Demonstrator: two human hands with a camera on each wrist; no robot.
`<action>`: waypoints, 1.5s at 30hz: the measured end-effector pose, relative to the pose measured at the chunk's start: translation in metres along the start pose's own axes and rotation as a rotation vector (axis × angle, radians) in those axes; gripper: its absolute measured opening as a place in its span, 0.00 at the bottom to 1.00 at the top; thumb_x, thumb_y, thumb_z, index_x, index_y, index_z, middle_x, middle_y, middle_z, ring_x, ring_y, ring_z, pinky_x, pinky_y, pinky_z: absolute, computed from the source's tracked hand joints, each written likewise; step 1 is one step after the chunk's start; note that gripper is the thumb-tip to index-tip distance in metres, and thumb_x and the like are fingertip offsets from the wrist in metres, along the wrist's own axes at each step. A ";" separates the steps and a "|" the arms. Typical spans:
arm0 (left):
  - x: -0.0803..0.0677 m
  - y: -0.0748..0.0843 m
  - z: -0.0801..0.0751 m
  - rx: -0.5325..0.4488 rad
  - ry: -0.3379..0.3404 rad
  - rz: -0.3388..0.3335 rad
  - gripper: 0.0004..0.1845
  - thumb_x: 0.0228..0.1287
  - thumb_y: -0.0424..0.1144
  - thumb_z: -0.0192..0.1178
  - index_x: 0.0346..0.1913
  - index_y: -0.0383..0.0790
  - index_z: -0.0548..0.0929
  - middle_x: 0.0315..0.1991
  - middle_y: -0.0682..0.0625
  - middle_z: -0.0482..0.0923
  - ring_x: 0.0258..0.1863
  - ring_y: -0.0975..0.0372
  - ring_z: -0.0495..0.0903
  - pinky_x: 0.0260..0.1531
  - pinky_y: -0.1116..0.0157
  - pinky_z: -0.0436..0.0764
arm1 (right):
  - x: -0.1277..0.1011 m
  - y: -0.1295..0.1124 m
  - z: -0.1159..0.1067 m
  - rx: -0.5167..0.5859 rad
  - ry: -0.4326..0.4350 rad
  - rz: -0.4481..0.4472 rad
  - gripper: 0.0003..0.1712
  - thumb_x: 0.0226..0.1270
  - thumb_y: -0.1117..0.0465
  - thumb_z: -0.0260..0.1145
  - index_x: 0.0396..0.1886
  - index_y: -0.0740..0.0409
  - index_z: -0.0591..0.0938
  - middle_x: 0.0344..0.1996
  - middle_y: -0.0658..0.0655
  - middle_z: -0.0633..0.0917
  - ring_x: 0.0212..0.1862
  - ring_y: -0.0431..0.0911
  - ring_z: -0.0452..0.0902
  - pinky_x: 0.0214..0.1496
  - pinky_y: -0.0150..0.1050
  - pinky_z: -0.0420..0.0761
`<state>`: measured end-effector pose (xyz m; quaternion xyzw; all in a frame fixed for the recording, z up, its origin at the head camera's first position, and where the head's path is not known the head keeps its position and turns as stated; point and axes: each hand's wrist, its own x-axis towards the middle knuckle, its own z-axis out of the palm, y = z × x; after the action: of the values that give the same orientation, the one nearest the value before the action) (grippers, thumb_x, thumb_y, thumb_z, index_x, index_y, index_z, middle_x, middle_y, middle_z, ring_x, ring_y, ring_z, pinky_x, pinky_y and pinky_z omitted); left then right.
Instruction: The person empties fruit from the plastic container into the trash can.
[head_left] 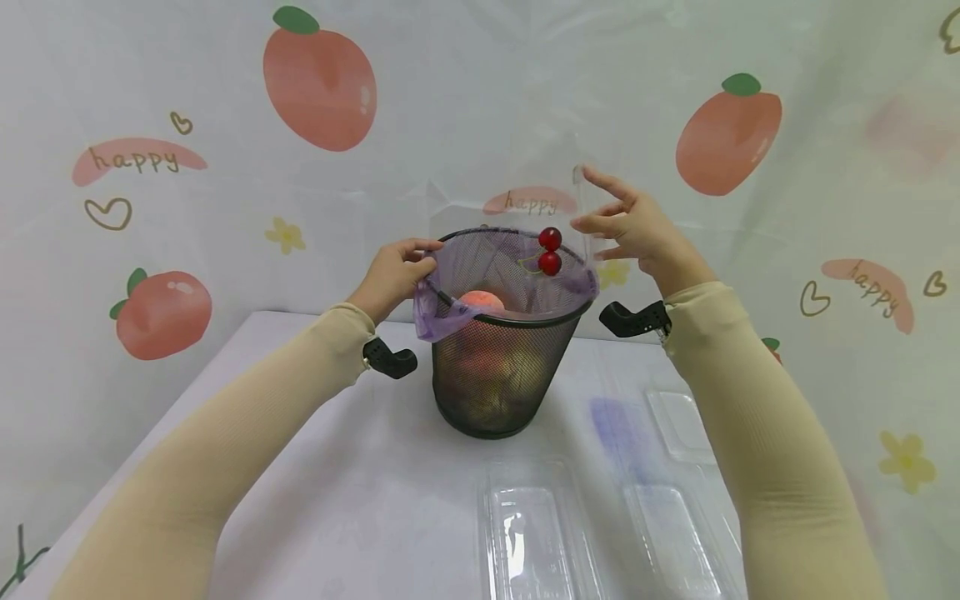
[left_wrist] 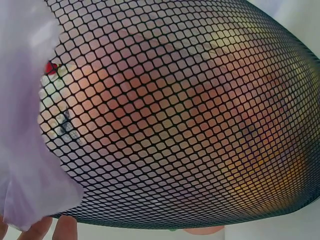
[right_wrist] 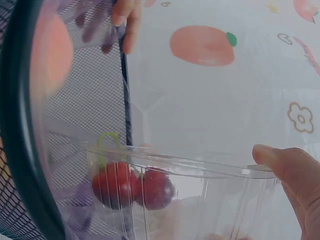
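Note:
A black mesh wastebasket (head_left: 491, 392) is lined with a thin purple bag (head_left: 437, 321), folded over its rim. My left hand (head_left: 396, 271) grips the rim and bag at the left side. Inside, an orange-pink round fruit (head_left: 482, 301) shows at the top; other fruit colours blur through the mesh. My right hand (head_left: 633, 223) holds a clear plastic container (right_wrist: 215, 195) by its edge, thumb on the rim, tilted toward the basket's right side. Two red cherries (head_left: 550, 263) with a green stem are at the container's basket-side end, over the opening.
Clear plastic trays lie on the white table: one tray (head_left: 528, 542) in front of the basket, another tray (head_left: 678, 537) to its right, and a third tray (head_left: 684, 425) farther back. A bluish-purple patch (head_left: 618, 429) is beside the basket. A fruit-printed backdrop (head_left: 450, 100) hangs behind.

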<state>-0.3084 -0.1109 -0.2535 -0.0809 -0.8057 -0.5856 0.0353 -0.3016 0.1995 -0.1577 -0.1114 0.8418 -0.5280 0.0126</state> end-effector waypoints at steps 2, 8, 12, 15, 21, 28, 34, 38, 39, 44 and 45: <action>0.000 0.000 0.000 0.000 -0.001 -0.004 0.24 0.65 0.33 0.50 0.64 0.43 0.75 0.61 0.41 0.69 0.46 0.59 0.72 0.36 0.69 0.78 | 0.000 0.000 0.001 -0.021 0.005 -0.005 0.44 0.63 0.57 0.69 0.71 0.20 0.60 0.46 0.50 0.72 0.56 0.48 0.75 0.57 0.51 0.77; 0.001 -0.002 -0.001 0.007 -0.003 -0.008 0.24 0.66 0.34 0.50 0.65 0.44 0.75 0.62 0.41 0.69 0.47 0.58 0.72 0.38 0.68 0.78 | 0.000 0.003 0.004 -0.054 0.009 -0.028 0.43 0.63 0.58 0.69 0.71 0.22 0.60 0.49 0.53 0.66 0.46 0.45 0.74 0.58 0.53 0.76; 0.002 -0.001 -0.001 0.005 -0.003 -0.011 0.24 0.66 0.34 0.50 0.65 0.44 0.75 0.62 0.41 0.69 0.47 0.58 0.72 0.38 0.68 0.79 | -0.001 0.004 0.005 -0.068 0.008 -0.031 0.43 0.63 0.58 0.68 0.71 0.20 0.60 0.51 0.54 0.65 0.47 0.44 0.74 0.59 0.55 0.75; 0.002 0.000 0.000 0.001 0.000 -0.015 0.23 0.66 0.34 0.50 0.64 0.44 0.75 0.62 0.41 0.70 0.47 0.58 0.72 0.38 0.68 0.78 | -0.001 0.005 0.003 -0.067 0.006 -0.033 0.43 0.64 0.57 0.68 0.71 0.21 0.60 0.51 0.54 0.65 0.45 0.39 0.77 0.59 0.54 0.76; 0.001 0.001 0.000 0.002 0.001 -0.015 0.23 0.66 0.34 0.50 0.65 0.44 0.75 0.61 0.42 0.70 0.47 0.58 0.73 0.39 0.67 0.79 | -0.002 0.010 -0.004 -0.006 -0.006 -0.013 0.44 0.65 0.56 0.67 0.73 0.24 0.56 0.49 0.52 0.69 0.56 0.46 0.75 0.54 0.46 0.80; 0.002 -0.001 0.000 0.005 -0.003 -0.007 0.24 0.65 0.34 0.50 0.65 0.45 0.75 0.60 0.42 0.70 0.47 0.59 0.73 0.41 0.66 0.79 | -0.005 0.017 -0.016 0.206 -0.026 0.063 0.44 0.66 0.56 0.66 0.73 0.20 0.55 0.58 0.51 0.69 0.72 0.58 0.57 0.44 0.37 0.83; 0.000 0.001 -0.001 0.002 -0.009 -0.017 0.24 0.66 0.35 0.51 0.65 0.45 0.75 0.62 0.42 0.70 0.49 0.58 0.72 0.45 0.62 0.79 | -0.012 0.027 -0.026 0.423 -0.034 0.069 0.41 0.69 0.56 0.63 0.74 0.23 0.56 0.56 0.51 0.67 0.46 0.44 0.75 0.38 0.36 0.84; 0.000 0.002 0.000 -0.006 -0.010 -0.018 0.23 0.66 0.35 0.51 0.65 0.45 0.75 0.62 0.42 0.69 0.49 0.58 0.72 0.44 0.63 0.79 | -0.016 0.036 -0.036 0.490 -0.049 0.065 0.37 0.71 0.51 0.59 0.73 0.22 0.54 0.59 0.54 0.64 0.43 0.44 0.78 0.41 0.36 0.83; -0.001 0.002 0.000 -0.008 -0.010 -0.018 0.23 0.66 0.35 0.51 0.65 0.45 0.75 0.62 0.43 0.70 0.48 0.58 0.72 0.43 0.63 0.79 | -0.017 0.038 -0.038 0.501 -0.055 0.064 0.37 0.72 0.49 0.58 0.73 0.21 0.54 0.62 0.55 0.62 0.43 0.45 0.79 0.42 0.36 0.83; -0.001 0.002 0.000 -0.006 -0.007 -0.019 0.23 0.66 0.35 0.51 0.64 0.45 0.75 0.62 0.43 0.70 0.49 0.58 0.72 0.44 0.63 0.79 | -0.024 0.050 -0.048 0.598 -0.083 0.061 0.33 0.73 0.47 0.55 0.73 0.20 0.55 0.75 0.56 0.44 0.46 0.44 0.81 0.45 0.37 0.83; -0.001 0.002 0.000 -0.004 -0.007 -0.018 0.23 0.66 0.35 0.51 0.65 0.45 0.75 0.62 0.42 0.70 0.49 0.58 0.72 0.44 0.63 0.79 | -0.025 0.053 -0.050 0.625 -0.086 0.061 0.33 0.73 0.47 0.54 0.73 0.20 0.55 0.75 0.56 0.43 0.46 0.44 0.81 0.45 0.37 0.83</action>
<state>-0.3075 -0.1109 -0.2518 -0.0756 -0.8054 -0.5873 0.0270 -0.2933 0.2706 -0.1849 -0.0990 0.6406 -0.7552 0.0979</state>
